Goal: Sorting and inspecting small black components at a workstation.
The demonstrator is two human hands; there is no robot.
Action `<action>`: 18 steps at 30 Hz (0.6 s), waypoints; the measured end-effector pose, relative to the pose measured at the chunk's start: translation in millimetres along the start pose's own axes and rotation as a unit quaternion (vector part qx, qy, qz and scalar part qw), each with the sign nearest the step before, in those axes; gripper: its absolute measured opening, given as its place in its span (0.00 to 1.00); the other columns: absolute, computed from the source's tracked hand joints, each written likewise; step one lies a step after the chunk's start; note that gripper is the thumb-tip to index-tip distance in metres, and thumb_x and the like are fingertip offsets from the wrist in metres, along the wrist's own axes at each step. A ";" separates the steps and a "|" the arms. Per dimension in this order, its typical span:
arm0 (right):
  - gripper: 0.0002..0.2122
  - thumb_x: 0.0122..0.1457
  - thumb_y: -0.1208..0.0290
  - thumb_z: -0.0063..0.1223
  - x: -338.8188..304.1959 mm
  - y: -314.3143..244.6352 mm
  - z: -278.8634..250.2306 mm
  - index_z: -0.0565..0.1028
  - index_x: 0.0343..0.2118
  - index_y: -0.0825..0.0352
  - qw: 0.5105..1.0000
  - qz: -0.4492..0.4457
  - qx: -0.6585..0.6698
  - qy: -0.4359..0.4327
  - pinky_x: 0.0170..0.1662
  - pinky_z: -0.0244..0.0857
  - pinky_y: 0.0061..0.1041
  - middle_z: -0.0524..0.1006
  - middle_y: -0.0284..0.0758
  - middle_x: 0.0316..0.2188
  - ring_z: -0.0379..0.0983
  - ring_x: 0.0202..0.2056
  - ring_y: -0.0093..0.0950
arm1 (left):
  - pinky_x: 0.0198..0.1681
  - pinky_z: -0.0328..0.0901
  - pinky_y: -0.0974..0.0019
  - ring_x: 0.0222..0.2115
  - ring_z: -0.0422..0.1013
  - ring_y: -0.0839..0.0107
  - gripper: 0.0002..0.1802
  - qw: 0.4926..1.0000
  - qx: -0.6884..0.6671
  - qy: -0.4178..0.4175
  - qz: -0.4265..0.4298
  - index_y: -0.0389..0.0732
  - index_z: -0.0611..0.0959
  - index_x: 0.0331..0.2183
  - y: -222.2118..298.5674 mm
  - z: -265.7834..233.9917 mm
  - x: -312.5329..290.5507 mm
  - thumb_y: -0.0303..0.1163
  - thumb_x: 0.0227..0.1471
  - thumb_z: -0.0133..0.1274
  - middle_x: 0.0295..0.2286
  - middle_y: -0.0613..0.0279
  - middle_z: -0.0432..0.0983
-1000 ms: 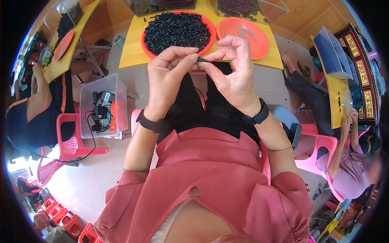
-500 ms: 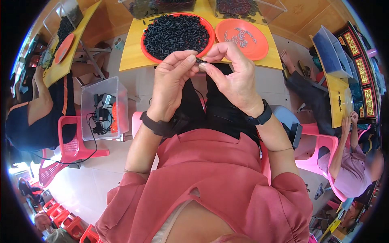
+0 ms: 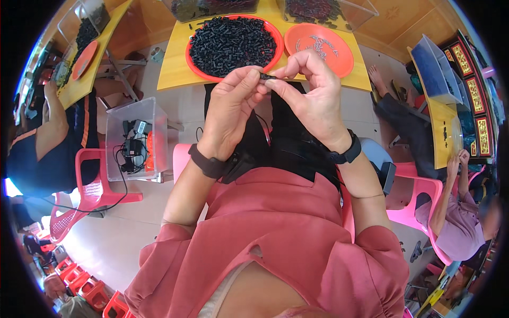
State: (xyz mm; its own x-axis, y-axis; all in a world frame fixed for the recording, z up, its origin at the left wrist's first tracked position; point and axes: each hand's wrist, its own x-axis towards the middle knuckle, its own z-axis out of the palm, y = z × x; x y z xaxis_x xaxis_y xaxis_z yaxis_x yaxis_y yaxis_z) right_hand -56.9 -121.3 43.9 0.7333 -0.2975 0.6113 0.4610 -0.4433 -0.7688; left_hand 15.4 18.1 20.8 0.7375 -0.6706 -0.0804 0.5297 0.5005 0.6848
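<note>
Between my two hands, just off the table's near edge, is a small black cylindrical piece (image 3: 266, 77). The fingertips of my left hand (image 3: 231, 106) pinch its left end. My right hand (image 3: 314, 100) pinches the other end between thumb and fingers, partly covering it. Just beyond my hands lies a round red tray (image 3: 189, 59) heaped with small black cylindrical pieces (image 3: 230, 45). To its right, an orange-red plate (image 3: 339, 61) carries scattered thin silvery pins (image 3: 318, 46).
Clear plastic bins (image 3: 212, 9) with dark pieces stand at the back of the yellow table (image 3: 172, 71). On the floor to my left is a clear tub (image 3: 114, 153) holding black adapters and cables. Other people sit at side tables, on pink chairs (image 3: 93, 180).
My hands have moved slightly apart, so more of the black piece shows between the fingertips. The view has shifted a little.
</note>
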 end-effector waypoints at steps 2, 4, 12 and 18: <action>0.11 0.44 0.82 0.61 -0.9 0.0 -0.1 0.69 0.29 0.69 1.000 0.001 -0.007 -0.001 0.34 0.67 0.20 0.74 0.31 0.24 0.73 0.28 0.21 | 0.32 0.67 0.78 0.26 0.71 0.80 0.08 0.999 0.029 0.012 0.025 0.35 0.78 0.37 0.8 1.4 -0.2 0.27 0.54 0.52 0.26 0.65 0.76; 0.11 0.44 0.82 0.60 -1.3 -0.3 0.2 0.69 0.29 0.69 1.000 0.001 -0.013 -0.002 0.34 0.67 0.20 0.74 0.31 0.24 0.73 0.28 0.21 | 0.32 0.66 0.78 0.26 0.71 0.80 0.09 0.992 0.101 0.008 0.079 0.35 0.79 0.37 1.3 1.0 0.1 0.27 0.53 0.53 0.25 0.64 0.76; 0.12 0.45 0.83 0.59 -8.2 0.9 10.0 0.65 0.29 0.68 0.999 -0.010 0.021 0.037 0.30 0.70 0.18 0.72 0.32 0.24 0.75 0.30 0.20 | 0.31 0.64 0.79 0.26 0.71 0.80 0.08 0.985 0.124 0.015 0.119 0.34 0.79 0.36 2.4 2.7 -1.6 0.24 0.52 0.53 0.25 0.63 0.77; 0.13 0.46 0.86 0.58 -11.9 3.7 15.8 0.63 0.27 0.67 0.996 -0.049 0.039 0.058 0.30 0.71 0.18 0.70 0.31 0.24 0.76 0.30 0.21 | 0.31 0.64 0.79 0.26 0.71 0.81 0.07 0.958 0.214 0.014 0.193 0.33 0.79 0.36 2.0 8.5 -4.1 0.23 0.52 0.53 0.25 0.64 0.77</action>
State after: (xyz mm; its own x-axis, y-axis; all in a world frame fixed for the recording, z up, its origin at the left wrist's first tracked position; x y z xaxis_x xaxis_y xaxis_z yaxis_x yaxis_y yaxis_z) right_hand -56.1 -106.1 30.8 0.6228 -0.3541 0.6976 0.5682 -0.4082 -0.7145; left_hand 9.9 17.2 28.6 0.8584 -0.4623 0.2224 0.0004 0.4341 0.9008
